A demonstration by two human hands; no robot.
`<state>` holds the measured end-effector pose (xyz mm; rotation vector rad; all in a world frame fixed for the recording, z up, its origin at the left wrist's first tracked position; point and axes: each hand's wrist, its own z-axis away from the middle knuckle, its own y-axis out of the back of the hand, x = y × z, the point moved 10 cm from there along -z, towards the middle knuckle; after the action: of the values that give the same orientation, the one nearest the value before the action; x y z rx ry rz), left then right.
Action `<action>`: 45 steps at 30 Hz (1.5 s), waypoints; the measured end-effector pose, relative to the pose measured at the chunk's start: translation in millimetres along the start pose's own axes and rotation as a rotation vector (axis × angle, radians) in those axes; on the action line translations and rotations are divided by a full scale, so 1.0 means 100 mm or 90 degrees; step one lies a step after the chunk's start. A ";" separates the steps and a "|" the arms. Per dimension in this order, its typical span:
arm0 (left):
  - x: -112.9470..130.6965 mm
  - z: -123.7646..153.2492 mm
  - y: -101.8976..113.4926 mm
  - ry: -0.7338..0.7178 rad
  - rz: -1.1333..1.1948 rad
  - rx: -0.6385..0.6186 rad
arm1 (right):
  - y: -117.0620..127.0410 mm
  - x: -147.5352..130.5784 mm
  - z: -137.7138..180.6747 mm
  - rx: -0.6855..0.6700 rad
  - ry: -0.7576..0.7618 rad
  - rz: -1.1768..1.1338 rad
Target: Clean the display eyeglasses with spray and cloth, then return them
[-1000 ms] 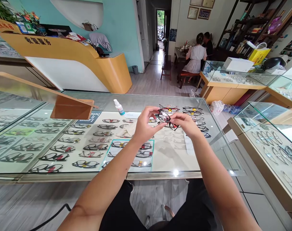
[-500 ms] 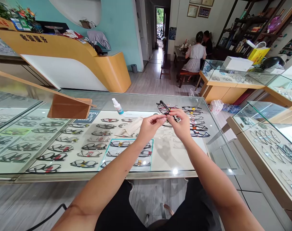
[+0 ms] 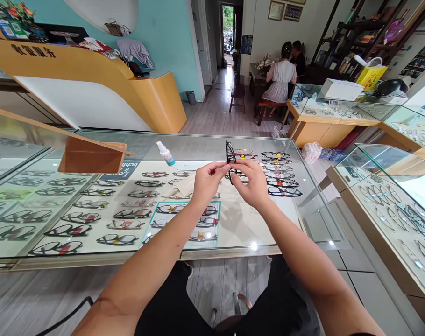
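Observation:
A pair of black-framed eyeglasses [image 3: 230, 153] is held up on edge above the glass counter, between both hands. My right hand [image 3: 250, 181] pinches it, thumb and fingers closed on the frame. My left hand [image 3: 209, 181] meets it from the other side, its fingertips pinched at the frame; exactly which part it grips is hidden. Under and beside my left hand lies a pale cloth [image 3: 183, 187] on the counter. A white spray bottle [image 3: 166, 153] with a blue base stands further left. Past my right hand several glasses [image 3: 281, 182] lie in a stack of rows.
The glass display counter [image 3: 233, 252] holds several rows of eyeglasses at left. A brown wooden stand [image 3: 93, 156] sits on its left part. Another display case [image 3: 384, 224] flanks the right side. Two people sit at a table at the back.
The eyeglasses have turned from a slanted pose to nearly edge-on and upright. Both hands appear slightly further left, as the whole view has shifted a little.

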<state>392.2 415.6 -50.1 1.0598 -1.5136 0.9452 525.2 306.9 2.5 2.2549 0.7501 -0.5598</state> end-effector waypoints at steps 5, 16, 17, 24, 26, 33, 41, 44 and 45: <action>0.23 0.03 0.02 -0.127 -0.157 -0.014 | 0.18 0.03 -0.05 0.053 -0.034 -0.117; 0.14 0.30 -0.62 -0.411 -0.658 -0.332 | 0.75 0.85 -0.06 0.265 -0.316 -0.219; 0.10 0.32 -0.65 -0.411 -0.675 -0.344 | 0.73 0.86 -0.06 0.258 -0.318 -0.216; -0.07 0.32 -0.74 -0.393 -0.751 -0.345 | 0.59 0.77 -0.07 0.223 -0.332 -0.267; -0.11 0.30 -0.74 -0.381 -0.765 -0.346 | 0.54 0.78 -0.08 0.187 -0.337 -0.261; -0.15 0.27 -0.76 -0.367 -0.767 -0.348 | 0.06 0.87 -0.05 -0.153 -0.302 0.132; 0.00 0.17 -0.53 -0.240 -0.667 -0.250 | -0.27 0.92 0.02 -0.328 -0.291 0.366; 0.04 0.05 -0.26 -0.151 -0.578 -0.158 | -0.27 0.90 0.02 -0.349 -0.302 0.389; 0.05 0.02 -0.19 -0.132 -0.548 -0.134 | -0.26 0.90 0.02 -0.353 -0.305 0.393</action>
<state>409.2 407.5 -44.6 1.4915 -1.0949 0.0763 574.6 352.3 -62.1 1.6126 -0.0517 -0.4789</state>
